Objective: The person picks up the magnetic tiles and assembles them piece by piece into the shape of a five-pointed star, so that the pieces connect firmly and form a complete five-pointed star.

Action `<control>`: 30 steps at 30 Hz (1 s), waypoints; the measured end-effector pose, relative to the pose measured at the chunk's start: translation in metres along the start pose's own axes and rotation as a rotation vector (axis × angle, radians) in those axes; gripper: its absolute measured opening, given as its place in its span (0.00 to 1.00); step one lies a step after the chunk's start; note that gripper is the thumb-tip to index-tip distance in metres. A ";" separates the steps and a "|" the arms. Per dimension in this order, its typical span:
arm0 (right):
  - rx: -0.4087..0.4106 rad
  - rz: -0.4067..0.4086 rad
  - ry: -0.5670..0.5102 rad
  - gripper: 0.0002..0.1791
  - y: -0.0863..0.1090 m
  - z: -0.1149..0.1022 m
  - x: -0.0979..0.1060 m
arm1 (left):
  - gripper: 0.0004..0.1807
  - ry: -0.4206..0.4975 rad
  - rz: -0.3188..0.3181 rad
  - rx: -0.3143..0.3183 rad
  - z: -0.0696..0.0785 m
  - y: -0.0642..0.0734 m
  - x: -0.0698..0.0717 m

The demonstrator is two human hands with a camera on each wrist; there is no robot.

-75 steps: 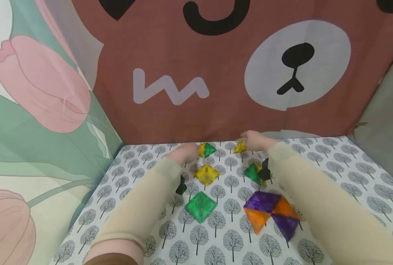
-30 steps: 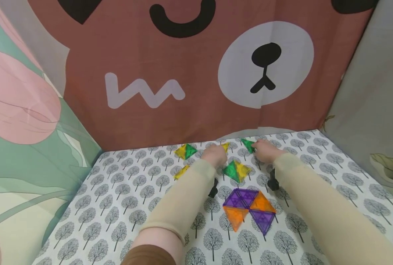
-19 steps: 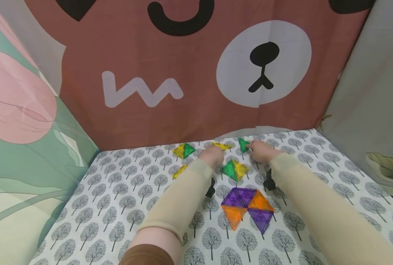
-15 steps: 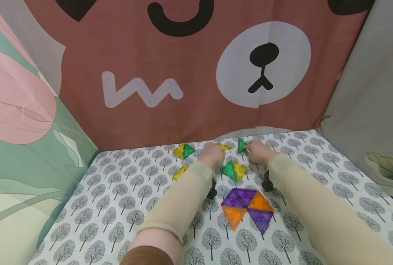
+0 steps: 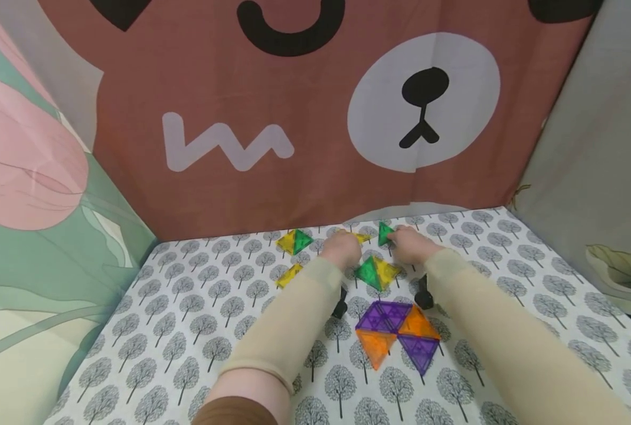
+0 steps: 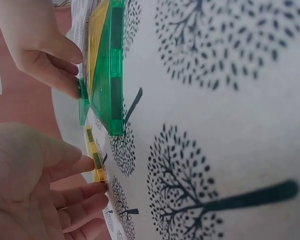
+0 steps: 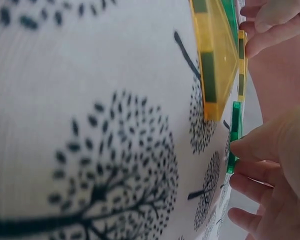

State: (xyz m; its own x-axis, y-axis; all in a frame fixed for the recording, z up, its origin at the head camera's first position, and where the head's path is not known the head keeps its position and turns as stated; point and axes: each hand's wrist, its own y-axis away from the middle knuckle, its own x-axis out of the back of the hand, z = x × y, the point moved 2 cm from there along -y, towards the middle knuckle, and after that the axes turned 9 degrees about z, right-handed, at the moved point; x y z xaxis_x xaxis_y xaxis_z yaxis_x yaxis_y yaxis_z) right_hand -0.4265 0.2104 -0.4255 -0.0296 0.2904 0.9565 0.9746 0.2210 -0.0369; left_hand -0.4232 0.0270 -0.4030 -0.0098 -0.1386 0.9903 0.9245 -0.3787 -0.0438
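Note:
My left hand (image 5: 342, 249) pinches a yellow triangular magnetic tile (image 6: 96, 161) between thumb and fingers, low over the cloth near the back wall. My right hand (image 5: 413, 245) pinches a green triangular magnetic tile (image 7: 235, 122) just right of the yellow one. In the head view a small gap shows between the two tiles. In front of them lies a diamond of one green and one yellow triangle (image 5: 377, 273). Part of the yellow tile is hidden behind my left hand in the head view.
A second green-and-yellow diamond (image 5: 294, 242) lies at the back left. A yellow piece (image 5: 290, 275) is partly covered by my left sleeve. Nearer lies a fan of purple and orange triangles (image 5: 397, 332). A brown bear-print cloth wall (image 5: 230, 200) closes off the back.
My left hand has left the back-left diamond for the yellow tile, and the view has turned right. Over the last second my right hand has brought the green tile leftward, closer to the yellow.

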 end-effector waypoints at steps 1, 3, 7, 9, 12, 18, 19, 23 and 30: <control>-0.009 -0.004 -0.003 0.34 -0.001 0.000 -0.001 | 0.17 0.003 -0.002 -0.004 0.000 0.000 0.001; -0.020 -0.007 -0.005 0.34 -0.002 -0.001 -0.002 | 0.18 -0.001 -0.008 -0.012 0.000 0.001 0.002; -0.002 0.002 0.018 0.35 -0.003 -0.003 -0.004 | 0.19 0.001 -0.022 -0.010 -0.001 0.001 0.001; -0.001 0.002 0.016 0.36 -0.003 -0.004 -0.005 | 0.18 -0.003 -0.032 0.000 -0.002 0.001 -0.001; -0.003 -0.005 0.013 0.36 -0.003 -0.004 -0.005 | 0.16 0.007 -0.052 0.036 -0.003 0.000 -0.004; 0.013 0.004 0.027 0.37 -0.001 -0.007 -0.004 | 0.19 0.009 -0.073 0.067 -0.003 -0.001 -0.008; 0.018 0.006 0.029 0.37 -0.001 -0.008 -0.004 | 0.21 0.006 -0.074 0.068 -0.003 -0.002 -0.009; 0.043 0.013 0.025 0.33 -0.001 -0.013 -0.004 | 0.26 -0.004 -0.081 0.069 -0.003 -0.003 -0.011; 0.061 -0.015 -0.034 0.28 0.001 -0.018 -0.004 | 0.28 -0.001 -0.084 0.057 -0.005 -0.004 -0.011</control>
State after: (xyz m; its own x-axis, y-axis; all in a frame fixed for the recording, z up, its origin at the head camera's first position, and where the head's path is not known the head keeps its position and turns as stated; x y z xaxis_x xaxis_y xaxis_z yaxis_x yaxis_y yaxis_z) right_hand -0.4218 0.1927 -0.4246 -0.0527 0.3182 0.9466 0.9587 0.2815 -0.0413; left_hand -0.4284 0.0255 -0.4145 -0.0876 -0.1073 0.9904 0.9405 -0.3364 0.0467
